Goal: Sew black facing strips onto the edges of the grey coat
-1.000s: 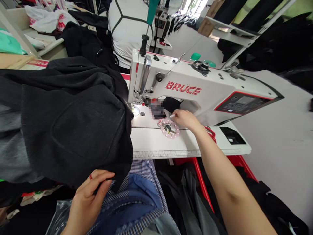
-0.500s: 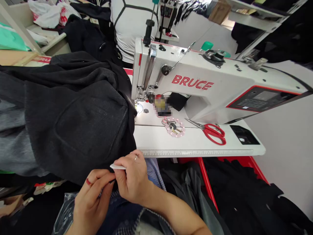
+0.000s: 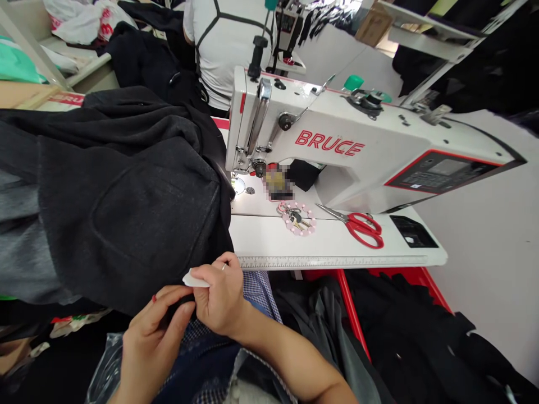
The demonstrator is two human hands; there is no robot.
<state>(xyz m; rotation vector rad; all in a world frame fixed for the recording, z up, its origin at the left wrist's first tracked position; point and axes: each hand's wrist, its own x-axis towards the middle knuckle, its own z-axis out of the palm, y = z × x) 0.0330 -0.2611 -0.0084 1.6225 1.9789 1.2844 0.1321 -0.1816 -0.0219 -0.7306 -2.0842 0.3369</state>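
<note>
A charcoal-black garment [image 3: 126, 213] with a curved seam spreads over the left of the sewing table, and its lower edge hangs toward me. My left hand [image 3: 154, 331], with a red ring, pinches black fabric at that edge between thumb and fingers. Right beside it, my right hand [image 3: 221, 300] is closed around a small flat white piece [image 3: 196, 279] that sticks out past the fingers to the left. Whether the right fingers also grip the cloth is hidden. Both hands are just below the table's front edge, close to my lap.
A white sewing machine [image 3: 328, 120] stands behind the hands, its needle area lit. Red-handled scissors [image 3: 364, 229] and keys on a pink beaded ring [image 3: 298, 219] lie on the table. A red bin [image 3: 351, 314] holds dark cloth below right. Across the table is another person [image 3: 231, 50].
My left thumb and index finger have spread slightly apart at the fabric edge. The right hand with the white piece has shifted a little left and up. The garment lies almost the same.
</note>
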